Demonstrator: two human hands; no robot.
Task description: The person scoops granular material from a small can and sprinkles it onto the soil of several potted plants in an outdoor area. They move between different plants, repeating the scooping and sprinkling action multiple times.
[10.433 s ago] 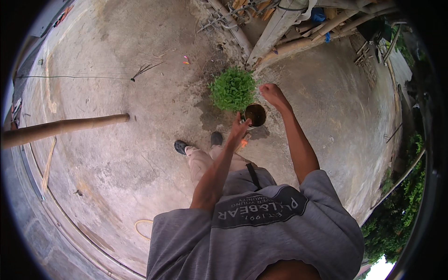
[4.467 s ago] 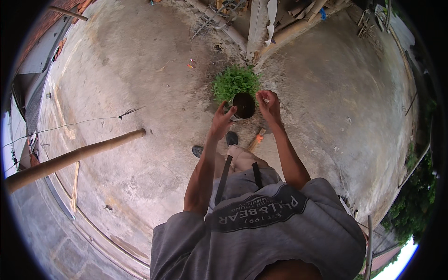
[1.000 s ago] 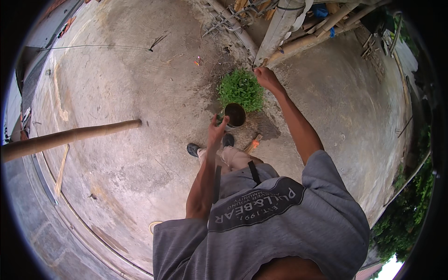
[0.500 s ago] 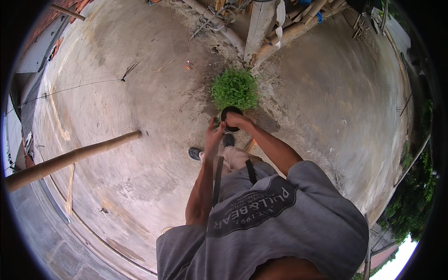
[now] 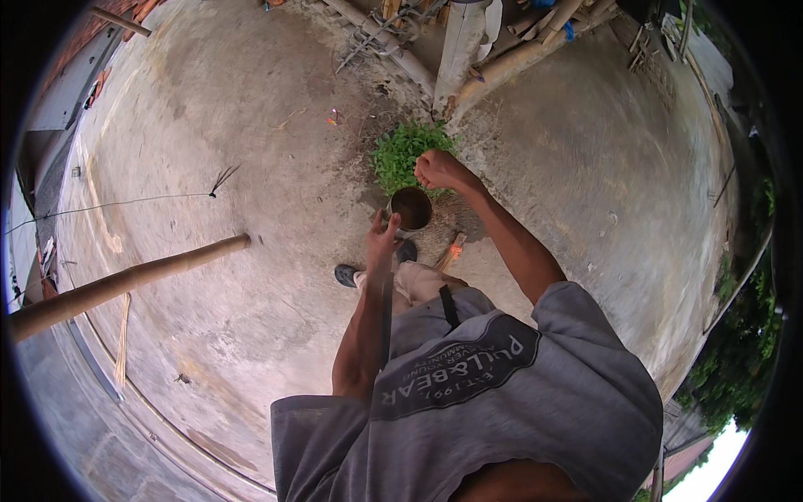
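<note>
My left hand (image 5: 382,238) grips a round container (image 5: 411,209) by its left side, with the thumb at the rim. The container is dark inside; whether it is a pot or a bowl I cannot make out, nor can I tell what lies in it. Above and right of it, my right hand (image 5: 437,170) is closed in a fist in front of the leafy green plants (image 5: 403,152). Anything within those fingers is hidden. The plants grow in a low clump at the foot of a post (image 5: 458,63).
A bamboo pole (image 5: 138,281) juts in from the left, and a thin wire (image 5: 109,205) crosses above it. Bamboo and sticks (image 5: 548,57) are piled beyond the post. An orange-ended stick (image 5: 456,248) lies near my feet on the concrete ground (image 5: 251,335).
My right hand has come out of the container and moved up and right, over the plants. The container stays in my left hand, its inside now in sight.
</note>
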